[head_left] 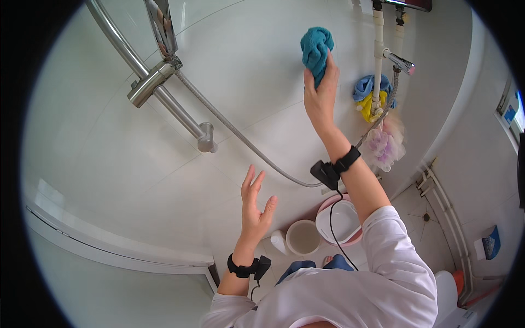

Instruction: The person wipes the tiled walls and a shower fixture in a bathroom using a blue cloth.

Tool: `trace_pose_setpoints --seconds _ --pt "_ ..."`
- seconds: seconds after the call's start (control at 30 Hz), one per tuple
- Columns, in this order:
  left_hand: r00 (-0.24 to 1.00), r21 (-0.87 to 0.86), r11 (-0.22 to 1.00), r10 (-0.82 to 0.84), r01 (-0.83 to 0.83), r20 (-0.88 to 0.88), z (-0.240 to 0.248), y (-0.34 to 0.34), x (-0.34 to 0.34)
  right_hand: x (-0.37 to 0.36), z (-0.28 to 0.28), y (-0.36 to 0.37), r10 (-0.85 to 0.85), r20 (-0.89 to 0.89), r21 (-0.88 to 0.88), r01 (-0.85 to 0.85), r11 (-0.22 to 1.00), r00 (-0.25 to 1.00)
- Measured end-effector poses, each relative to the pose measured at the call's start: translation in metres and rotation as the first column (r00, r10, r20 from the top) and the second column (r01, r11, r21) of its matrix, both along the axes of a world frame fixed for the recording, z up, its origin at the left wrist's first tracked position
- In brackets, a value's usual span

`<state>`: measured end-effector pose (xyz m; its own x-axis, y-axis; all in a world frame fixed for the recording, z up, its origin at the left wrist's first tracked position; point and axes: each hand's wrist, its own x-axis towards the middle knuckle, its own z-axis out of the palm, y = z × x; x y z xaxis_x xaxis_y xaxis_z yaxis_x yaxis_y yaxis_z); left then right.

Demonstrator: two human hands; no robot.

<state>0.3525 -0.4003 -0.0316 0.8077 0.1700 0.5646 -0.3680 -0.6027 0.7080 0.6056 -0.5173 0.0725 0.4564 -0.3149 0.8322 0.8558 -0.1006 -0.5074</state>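
My right hand (321, 98) is stretched up against the white tiled wall (257, 71), its fingers closed round a bunched teal cloth (316, 48). The cloth appears pressed to the wall. Lower and to the left, my left hand (254, 210) hangs free with fingers apart and nothing in it. A metal shower hose (240, 134) curves between my two hands, running from the shower holder (150, 83) on its chrome rail (178, 112) down behind my right wrist. Each wrist wears a black strap with a small box and a cable.
White pipes (378, 54) with a chrome valve (402, 63) run down at the right. Blue and yellow cloths (372, 90) and pastel bath puffs (385, 142) hang there. Below stand a pale bucket (304, 238), a white basin (342, 218) in a pink one, and a white bottle (279, 240).
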Motion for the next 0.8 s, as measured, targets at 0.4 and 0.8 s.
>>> trace_pose_setpoints --seconds 0.4,0.8 --pt "0.987 -0.103 0.983 0.149 -0.154 -0.056 -0.037 0.031 -0.021 -0.034 0.015 0.112 0.044 0.556 -0.602 0.365 0.71 0.83" --pt "0.973 -0.164 0.96 0.213 -0.225 -0.087 -0.054 0.073 -0.039 -0.037 -0.034 0.107 -0.039 0.551 -0.507 0.371 0.778 0.833"
